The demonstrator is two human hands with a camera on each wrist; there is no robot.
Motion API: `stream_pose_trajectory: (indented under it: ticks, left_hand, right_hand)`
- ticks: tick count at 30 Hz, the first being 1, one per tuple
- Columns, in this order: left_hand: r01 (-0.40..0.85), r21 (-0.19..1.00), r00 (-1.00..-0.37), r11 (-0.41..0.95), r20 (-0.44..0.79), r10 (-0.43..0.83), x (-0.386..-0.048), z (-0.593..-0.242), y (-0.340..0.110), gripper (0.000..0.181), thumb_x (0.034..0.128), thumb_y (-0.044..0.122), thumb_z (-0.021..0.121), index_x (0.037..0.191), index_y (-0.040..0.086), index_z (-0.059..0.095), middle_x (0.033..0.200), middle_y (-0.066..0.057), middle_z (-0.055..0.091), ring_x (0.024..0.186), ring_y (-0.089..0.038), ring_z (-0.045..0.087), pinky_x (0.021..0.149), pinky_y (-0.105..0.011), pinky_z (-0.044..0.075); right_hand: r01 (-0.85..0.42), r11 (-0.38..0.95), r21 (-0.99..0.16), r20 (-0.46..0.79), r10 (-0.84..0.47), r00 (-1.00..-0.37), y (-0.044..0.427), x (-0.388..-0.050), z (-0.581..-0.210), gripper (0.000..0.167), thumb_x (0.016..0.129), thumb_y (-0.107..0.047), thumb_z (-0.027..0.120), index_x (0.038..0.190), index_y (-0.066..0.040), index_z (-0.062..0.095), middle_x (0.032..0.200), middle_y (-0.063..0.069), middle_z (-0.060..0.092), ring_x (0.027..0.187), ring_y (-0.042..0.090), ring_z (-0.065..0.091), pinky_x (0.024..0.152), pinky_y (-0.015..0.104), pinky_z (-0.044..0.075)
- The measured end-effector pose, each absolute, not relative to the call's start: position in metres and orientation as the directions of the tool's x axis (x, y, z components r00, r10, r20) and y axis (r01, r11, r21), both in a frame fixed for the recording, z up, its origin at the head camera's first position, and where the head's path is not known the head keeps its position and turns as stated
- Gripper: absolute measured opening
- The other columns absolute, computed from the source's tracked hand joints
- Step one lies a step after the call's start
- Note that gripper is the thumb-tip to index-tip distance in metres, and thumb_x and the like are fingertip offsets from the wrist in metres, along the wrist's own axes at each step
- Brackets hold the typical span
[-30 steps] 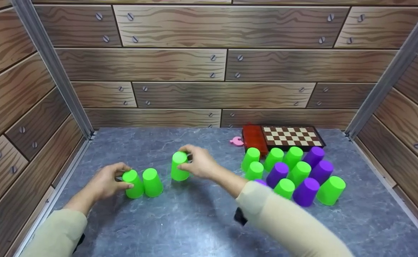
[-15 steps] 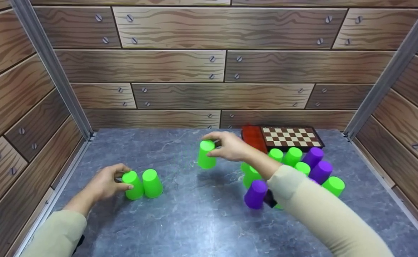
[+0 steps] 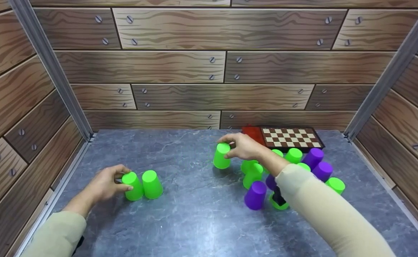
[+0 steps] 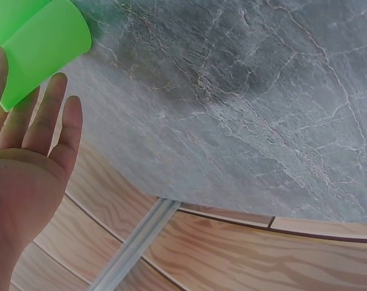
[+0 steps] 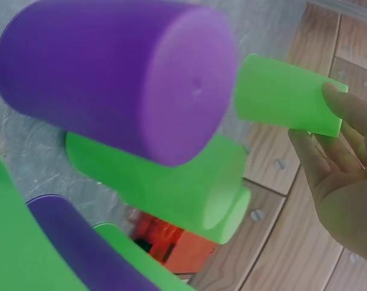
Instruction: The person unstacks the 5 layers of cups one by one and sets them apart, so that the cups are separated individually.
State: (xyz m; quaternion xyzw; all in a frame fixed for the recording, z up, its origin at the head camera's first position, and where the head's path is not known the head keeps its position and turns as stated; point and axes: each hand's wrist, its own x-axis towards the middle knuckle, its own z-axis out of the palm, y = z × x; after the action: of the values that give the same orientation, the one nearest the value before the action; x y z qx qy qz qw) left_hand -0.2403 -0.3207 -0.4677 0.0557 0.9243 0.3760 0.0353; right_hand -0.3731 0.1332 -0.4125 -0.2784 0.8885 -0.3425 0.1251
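My left hand [image 3: 103, 184] holds an upside-down green cup [image 3: 133, 191] by its upper part, thumb on one side and fingers on the other. Beside it stands a second green cup [image 3: 152, 186], very close or touching. In the left wrist view the held cup [image 4: 53, 45] shows at the upper left, on the grey tabletop. Farther right, my right hand [image 3: 244, 147] grips another upside-down green cup [image 3: 220, 157] between thumb and fingers, left of the cup group. The right wrist view shows that cup [image 5: 280, 97]; whether its rim touches the table I cannot tell.
Several green and purple cups, such as a purple cup [image 3: 255, 195], stand upside down at the right, partly behind my right arm. Behind them lie a checkered board [image 3: 289, 137] and a red box [image 3: 253, 135]. Wood-patterned walls [image 3: 180, 96] enclose the table [image 3: 180, 217].
My right hand has carried its green cup rightward, away from the two left cups and toward the group. The pink piece is now out of sight. My left hand has stayed in place.
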Motion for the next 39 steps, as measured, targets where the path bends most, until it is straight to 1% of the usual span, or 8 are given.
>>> stream_pose_trajectory:
  ticks: [7,15,18,23,27,33,39]
  left_hand:
    - [0.067,0.699,-0.992,0.712,-0.031,0.123,-0.24,-0.468,-0.32,0.046,0.0866,0.01,0.089,0.126,0.002,0.068,0.128,-0.022,0.072,0.12,-0.041,0.068,0.093,-0.05,0.062]
    - [0.065,0.696,-0.992,0.715,-0.034,0.123,-0.242,-0.467,-0.319,0.045,0.0871,0.009,0.089,0.126,0.002,0.068,0.128,-0.022,0.072,0.121,-0.041,0.068,0.095,-0.051,0.061]
    - [0.058,0.704,-0.991,0.708,-0.046,0.126,-0.241,-0.467,-0.319,0.045,0.0876,0.01,0.088,0.127,0.001,0.067,0.129,-0.023,0.071,0.121,-0.042,0.067,0.094,-0.05,0.061]
    - [0.045,0.707,-0.991,0.705,-0.056,0.119,-0.241,-0.466,-0.319,0.046,0.0887,0.01,0.088,0.128,0.001,0.067,0.13,-0.024,0.07,0.122,-0.042,0.067,0.092,-0.048,0.062]
    - [0.047,0.702,-0.992,0.711,-0.052,0.117,-0.24,-0.466,-0.319,0.046,0.0886,0.01,0.088,0.128,0.001,0.067,0.13,-0.023,0.071,0.122,-0.042,0.067,0.094,-0.049,0.061]
    - [0.058,0.704,-0.991,0.708,-0.047,0.128,-0.24,-0.466,-0.319,0.047,0.088,0.01,0.088,0.128,-0.001,0.066,0.129,-0.025,0.07,0.121,-0.043,0.067,0.092,-0.05,0.062]
    - [0.07,0.706,-0.99,0.704,-0.035,0.133,-0.24,-0.467,-0.319,0.047,0.0874,0.009,0.088,0.127,-0.001,0.066,0.129,-0.026,0.07,0.121,-0.044,0.067,0.093,-0.051,0.062]
  right_hand:
    - [-0.377,0.634,-0.675,-0.072,-0.565,-0.822,0.141,-0.377,-0.424,0.053,0.09,0.004,0.081,0.14,-0.005,0.068,0.139,0.016,0.067,0.131,0.042,0.062,0.104,0.048,0.058]
    - [-0.397,0.668,-0.629,-0.101,-0.577,-0.81,0.141,-0.381,-0.43,0.054,0.091,0.0,0.082,0.142,-0.004,0.065,0.144,0.017,0.064,0.132,0.04,0.061,0.11,0.051,0.053]
    - [-0.413,0.684,-0.601,-0.102,-0.578,-0.81,0.14,-0.383,-0.431,0.054,0.091,-0.001,0.082,0.142,-0.005,0.066,0.143,0.016,0.065,0.132,0.037,0.061,0.11,0.05,0.052]
    - [-0.436,0.69,-0.577,-0.091,-0.585,-0.806,0.139,-0.385,-0.434,0.054,0.089,0.0,0.082,0.141,-0.004,0.067,0.14,0.015,0.067,0.128,0.034,0.062,0.109,0.05,0.053]
    - [-0.434,0.688,-0.581,-0.097,-0.588,-0.803,0.139,-0.385,-0.435,0.054,0.089,0.002,0.082,0.141,-0.003,0.067,0.14,0.015,0.067,0.127,0.034,0.062,0.109,0.05,0.053]
    - [-0.438,0.681,-0.586,-0.1,-0.598,-0.795,0.137,-0.384,-0.436,0.053,0.089,0.003,0.082,0.14,-0.001,0.066,0.139,0.017,0.067,0.127,0.034,0.063,0.108,0.049,0.054]
    - [-0.429,0.69,-0.583,-0.116,-0.593,-0.797,0.135,-0.384,-0.436,0.053,0.091,0.003,0.08,0.142,-0.002,0.066,0.141,0.017,0.066,0.127,0.034,0.062,0.109,0.05,0.053]
